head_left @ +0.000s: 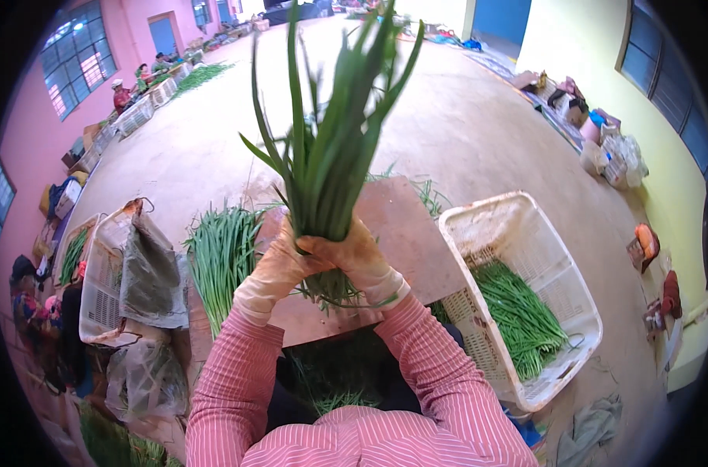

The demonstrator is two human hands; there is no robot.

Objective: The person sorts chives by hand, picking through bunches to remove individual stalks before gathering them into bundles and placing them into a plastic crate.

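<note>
A thick bunch of green onions (327, 175) stands upright in front of me, its long leaf tips fanned out at the top. My left hand (274, 272), in a stained light glove, wraps round its lower part from the left. On the other side my right hand (355, 261), gloved the same way, closes round it, with the thumbs meeting at the front. Below the hands some stalk ends show over a reddish-brown board (408, 226). More green onions (223, 261) lie in a pile at the board's left side.
A white plastic crate (555, 268) at the right holds cut greens (517, 315). Another crate (97, 272) with a grey cloth (147, 268) over it stands at the left, above a clear plastic bag (145, 381). People (122, 95) sit beside crates along the far left wall.
</note>
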